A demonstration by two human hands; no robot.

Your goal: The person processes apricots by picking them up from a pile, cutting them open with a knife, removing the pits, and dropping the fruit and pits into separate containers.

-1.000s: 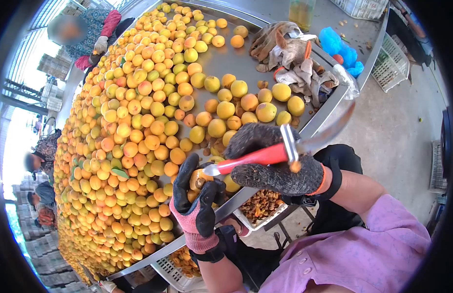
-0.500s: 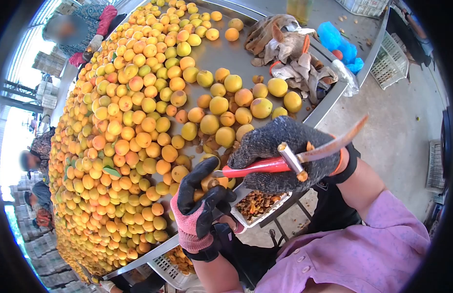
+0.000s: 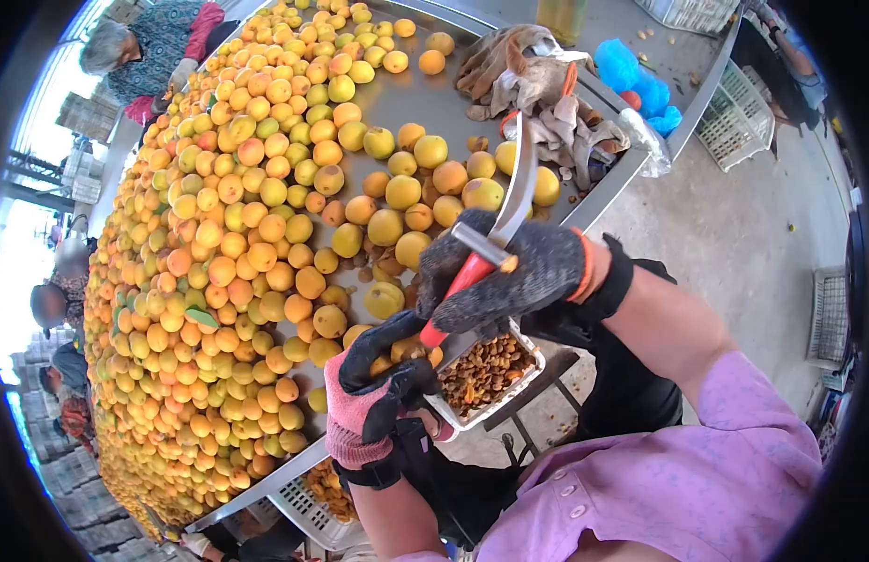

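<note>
My left hand (image 3: 373, 389), in a pink glove with black palm and fingers, is closed around an apricot (image 3: 408, 350), which its fingers partly cover. In a dark grey glove, my right hand (image 3: 523, 272) grips a red-handled tool (image 3: 470, 281) with a curved metal blade and a short metal crossbar. The blade points up and away from me; the handle's other end is at the held apricot, its tip hidden there. Beneath my hands, a white basket (image 3: 505, 397) contains brown pits and scraps. Loose apricots (image 3: 385, 227) lie just beyond my hands.
A large apricot heap (image 3: 219, 272) covers the left of the metal table (image 3: 434, 94). Rags (image 3: 537, 98) and a blue plastic bag (image 3: 640, 84) lie at the right. A crate (image 3: 298, 506) with orange pieces stands below the edge. People work along the far side.
My right hand has turned the tool, so the blade swings from pointing right to pointing up and away. My left hand still holds the apricot, slightly lower. The view has shifted slightly.
</note>
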